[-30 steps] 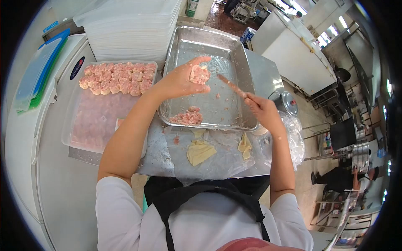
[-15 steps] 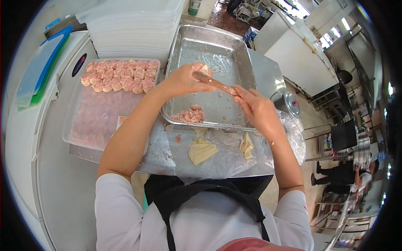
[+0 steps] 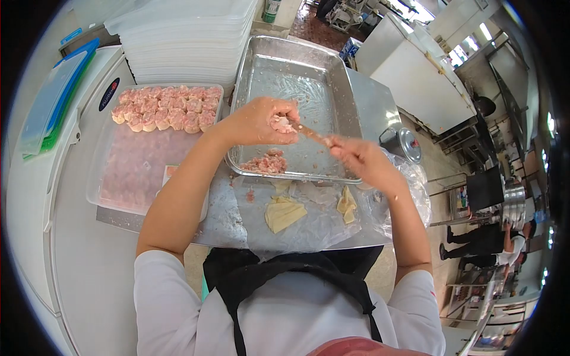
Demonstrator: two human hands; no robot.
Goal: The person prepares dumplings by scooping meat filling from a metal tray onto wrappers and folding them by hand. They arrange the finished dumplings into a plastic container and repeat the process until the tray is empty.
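Note:
My left hand (image 3: pixel 258 121) is curled round a dumpling (image 3: pixel 281 124) with pink minced meat showing at its top. In my right hand (image 3: pixel 365 161) is a wooden spatula (image 3: pixel 312 134), its tip at the meat beside my left fingers. Both hands are above a deep metal tray (image 3: pixel 350 107). A small heap of minced meat (image 3: pixel 265 163) lies in the tray's near left corner. Pale yellow dumpling wrappers (image 3: pixel 284 213) lie on the table before the tray, with another folded wrapper (image 3: pixel 347 203) to their right. The wrapper round the held dumpling is mostly hidden.
Rows of open-topped dumplings (image 3: pixel 166 108) sit on a translucent plastic container (image 3: pixel 122 163) at left. Behind them stands a tall stack of plastic lids or trays (image 3: pixel 178 50). A lidded metal pot (image 3: pixel 408 145) and plastic bags (image 3: pixel 412 190) are at right. Another person (image 3: pixel 510 249) stands far right.
The spatula's end has shifted from lying across my left fingers to the meat in the dumpling. My left hand has turned, showing the filling; both hands are slightly lower.

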